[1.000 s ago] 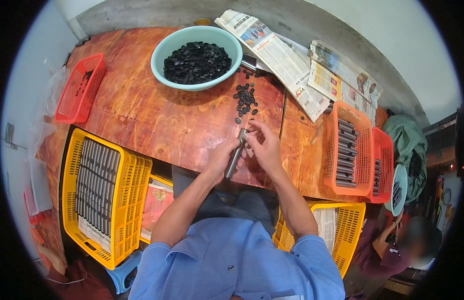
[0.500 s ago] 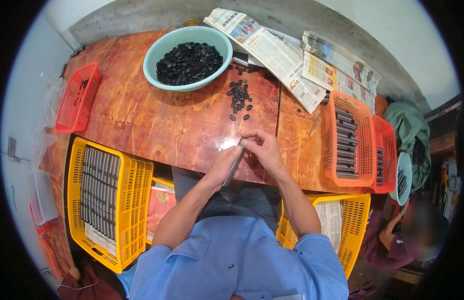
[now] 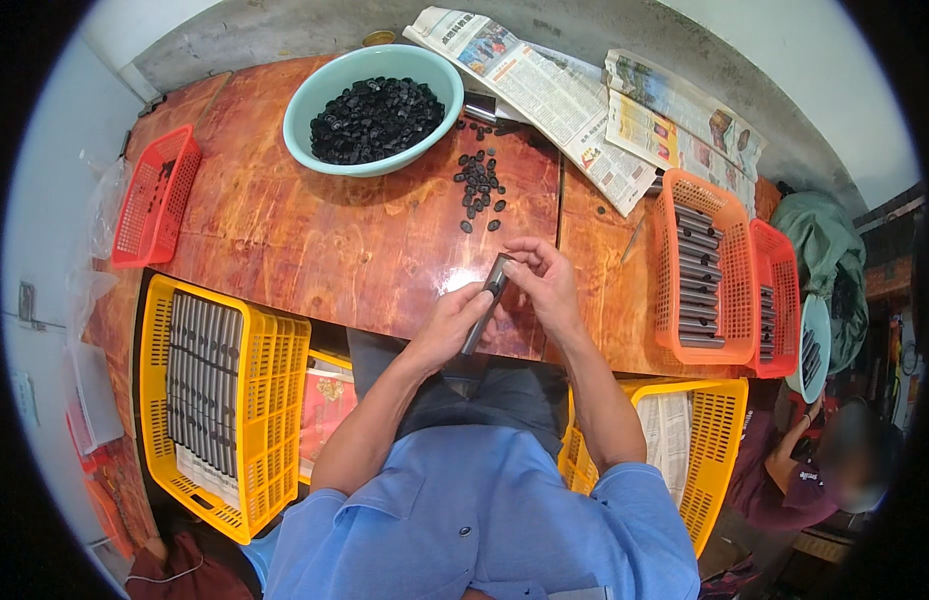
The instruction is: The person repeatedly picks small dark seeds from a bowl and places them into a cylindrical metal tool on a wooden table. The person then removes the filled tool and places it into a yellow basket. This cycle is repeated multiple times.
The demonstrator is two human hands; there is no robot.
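Fingers of the left hand (image 3: 451, 322) are wrapped round a dark tube (image 3: 475, 337) at the front edge of the worktop (image 3: 364, 290), seemingly steadying it for the right hand (image 3: 547, 290), bent nearly closed at its upper end; can't tell if it pinches anything. Loose black ovals (image 3: 478, 183) and bowl (image 3: 299, 120) sit ahead, probably for easy reach. Vs 0.5 s ago: tube's upper end nearer the ovals, more exposed.

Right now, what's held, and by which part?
Dark rod: left hand wrapped around its middle, right hand touching near its far end.
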